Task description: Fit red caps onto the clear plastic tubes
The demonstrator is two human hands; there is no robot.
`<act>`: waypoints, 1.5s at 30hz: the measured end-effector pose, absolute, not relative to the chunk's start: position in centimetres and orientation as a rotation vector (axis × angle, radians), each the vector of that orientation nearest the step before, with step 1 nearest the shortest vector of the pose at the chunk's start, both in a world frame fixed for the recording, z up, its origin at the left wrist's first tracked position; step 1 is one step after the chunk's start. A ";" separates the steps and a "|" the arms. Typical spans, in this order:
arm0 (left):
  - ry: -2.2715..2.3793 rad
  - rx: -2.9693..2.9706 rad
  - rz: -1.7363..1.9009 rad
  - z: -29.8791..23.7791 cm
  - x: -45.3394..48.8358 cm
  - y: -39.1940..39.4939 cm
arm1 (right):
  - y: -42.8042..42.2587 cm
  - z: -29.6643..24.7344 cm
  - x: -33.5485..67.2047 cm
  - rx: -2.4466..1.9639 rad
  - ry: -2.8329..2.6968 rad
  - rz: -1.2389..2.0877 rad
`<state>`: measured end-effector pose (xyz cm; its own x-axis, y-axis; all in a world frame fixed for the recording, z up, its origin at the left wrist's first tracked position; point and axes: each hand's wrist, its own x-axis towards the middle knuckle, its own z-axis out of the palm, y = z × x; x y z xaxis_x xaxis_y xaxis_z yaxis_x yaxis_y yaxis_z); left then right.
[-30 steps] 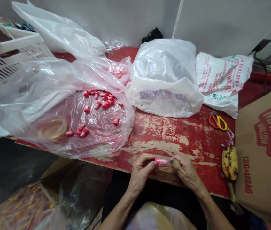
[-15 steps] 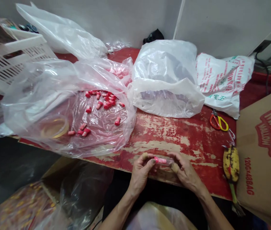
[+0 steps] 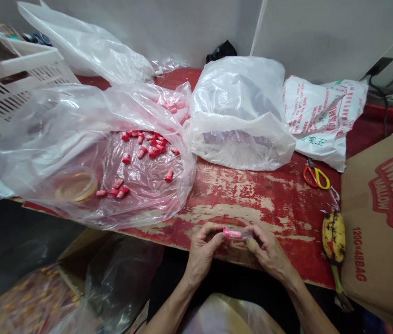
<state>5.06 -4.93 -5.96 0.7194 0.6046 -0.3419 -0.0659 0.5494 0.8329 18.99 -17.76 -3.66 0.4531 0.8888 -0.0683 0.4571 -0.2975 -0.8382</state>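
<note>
Just over the table's front edge, my left hand (image 3: 201,248) pinches the red end of a small red-and-white printed plug (image 3: 233,233). The plug's other end sits in or against a short clear tube (image 3: 247,235); I cannot tell how deep. My right hand (image 3: 272,251) grips that tube between thumb and fingers, which partly cover it. To the left, several similar red plugs (image 3: 126,158) lie loose in the mouth of a clear plastic bag (image 3: 148,204), with more farther back inside. A white translucent bag (image 3: 241,88) stands straight ahead, its opening toward me.
Scissors (image 3: 316,177) with red and yellow handles and a spotted banana (image 3: 333,236) lie at the right, beside a cardboard box (image 3: 359,204). A printed white bag (image 3: 321,116) lies behind them. A tape roll (image 3: 76,185) shows through plastic. A white basket (image 3: 19,88) stands back left.
My right fingers and the clear tube have come slightly closer to my left hand, so less bare tube shows. The whole view has shifted a little.
</note>
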 end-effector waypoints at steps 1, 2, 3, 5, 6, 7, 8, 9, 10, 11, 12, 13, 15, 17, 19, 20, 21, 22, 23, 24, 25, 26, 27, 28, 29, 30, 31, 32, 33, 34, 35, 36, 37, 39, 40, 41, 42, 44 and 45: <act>0.664 0.914 0.432 -6.0 5.1 -5.0 | -17.7 -3.8 19.0 -1.940 -1.099 0.704; 0.663 0.918 0.436 -6.0 5.1 -5.0 | -17.7 -3.9 19.0 -1.954 -1.067 0.702; 0.666 0.925 0.436 -6.0 5.1 -5.1 | -17.7 -4.0 19.0 -1.956 -1.043 0.704; 0.673 0.939 0.440 -6.0 5.1 -5.1 | -17.7 -4.1 19.0 -1.938 -1.023 0.715; 0.676 0.940 0.443 -6.0 5.1 -5.1 | -17.8 -4.0 19.0 -1.924 -1.032 0.722; 0.678 0.942 0.442 -6.0 5.1 -5.1 | -17.8 -3.9 19.0 -1.908 -1.050 0.722; 0.678 0.944 0.440 -6.0 5.1 -5.1 | -17.8 -3.7 19.0 -1.896 -1.071 0.713; 0.678 0.948 0.437 -6.0 5.2 -5.1 | -17.8 -3.4 18.9 -1.889 -1.086 0.697; 0.677 0.955 0.432 -6.0 5.2 -5.1 | -17.7 -3.2 18.9 -1.884 -1.088 0.679; 0.674 0.965 0.430 -6.0 5.2 -5.1 | -17.7 -3.1 18.8 -1.881 -1.076 0.670; 0.672 0.977 0.434 -6.1 5.2 -5.2 | -17.6 -3.0 18.7 -1.881 -1.047 0.666; 0.670 0.990 0.441 -6.1 5.2 -5.2 | -17.5 -3.1 18.6 -1.882 -1.008 0.669; 0.665 1.012 0.465 -6.0 5.2 -5.3 | -17.2 -3.3 18.4 -1.876 -0.926 0.692; 0.649 1.023 0.468 -5.8 5.2 -5.2 | -17.0 -3.8 18.3 -1.848 -0.806 0.742; 0.642 1.016 0.462 -5.7 5.2 -5.0 | -17.0 -4.4 18.4 -1.793 -0.653 0.800; 0.649 1.016 0.463 -5.7 5.2 -4.9 | -17.1 -4.6 18.6 -1.770 -0.589 0.818; 0.663 1.018 0.468 -5.7 5.2 -4.8 | -17.2 -4.7 18.8 -1.761 -0.549 0.821; 0.680 1.024 0.482 -5.8 5.2 -4.7 | -17.3 -4.8 19.0 -1.770 -0.541 0.808; 0.695 1.034 0.499 -5.9 5.2 -4.7 | -17.5 -4.7 19.2 -1.798 -0.563 0.776; 0.706 1.043 0.518 -6.0 5.2 -4.7 | -17.7 -4.5 19.5 -1.843 -0.607 0.726; 0.712 1.050 0.535 -6.2 5.2 -4.7 | -18.0 -4.2 19.7 -1.899 -0.668 0.656; 0.718 1.054 0.549 -6.3 5.2 -4.7 | -18.2 -3.8 19.9 -1.963 -0.743 0.567; 0.725 1.057 0.557 -6.3 5.2 -4.8 | -18.4 -3.4 20.1 -2.029 -0.829 0.463; 0.732 1.062 0.558 -6.4 5.2 -4.8 | -18.5 -3.0 20.2 -2.095 -0.926 0.347; 0.739 1.065 0.557 -6.4 5.2 -4.9 | -18.5 -2.5 20.3 -2.157 -1.032 0.224; 0.744 1.066 0.555 -6.4 5.2 -4.9 | -18.5 -2.2 20.3 -2.215 -1.142 0.096; 0.747 1.066 0.554 -6.4 5.3 -4.9 | -18.3 -2.0 20.3 -2.268 -1.252 -0.032; 0.747 1.064 0.555 -6.4 5.3 -4.9 | -18.0 -1.8 20.3 -2.316 -1.357 -0.155; 0.747 1.062 0.556 -6.3 5.4 -4.9 | -17.7 -1.9 20.3 -2.356 -1.447 -0.275; 0.748 1.062 0.555 -6.3 5.4 -4.8 | -17.3 -2.0 20.2 -2.390 -1.510 -0.379; 0.751 1.063 0.551 -6.3 5.4 -4.8 | -16.9 -2.2 20.2 -2.414 -1.553 -0.452; 0.755 1.065 0.545 -6.4 5.5 -4.8 | -16.5 -2.4 20.2 -2.429 -1.580 -0.491; 0.759 1.066 0.537 -6.4 5.5 -4.8 | -16.2 -2.7 20.3 -2.434 -1.592 -0.508; 0.758 1.066 0.528 -6.5 5.4 -4.8 | -16.0 -3.0 20.4 -2.419 -1.581 -0.514; 0.753 1.065 0.526 -6.5 5.4 -4.8 | -16.0 -3.2 20.5 -2.406 -1.553 -0.530; 0.749 1.065 0.527 -6.5 5.3 -4.8 | -16.1 -3.3 20.6 -2.394 -1.515 -0.562; 0.746 1.068 0.527 -6.5 5.3 -4.8 | -16.2 -3.5 20.6 -2.389 -1.472 -0.598; 0.748 1.073 0.518 -6.5 5.3 -4.8 | -16.3 -4.0 20.6 -2.401 -1.413 -0.593; 0.749 1.075 0.511 -6.5 5.3 -4.8 | -16.3 -4.2 20.7 -2.411 -1.389 -0.525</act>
<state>5.29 -4.78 -6.53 0.6522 0.6990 -0.2932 -0.0179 0.4009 0.9160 20.67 -16.27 -4.24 0.4632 0.7586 0.4583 0.8720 -0.4825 -0.0826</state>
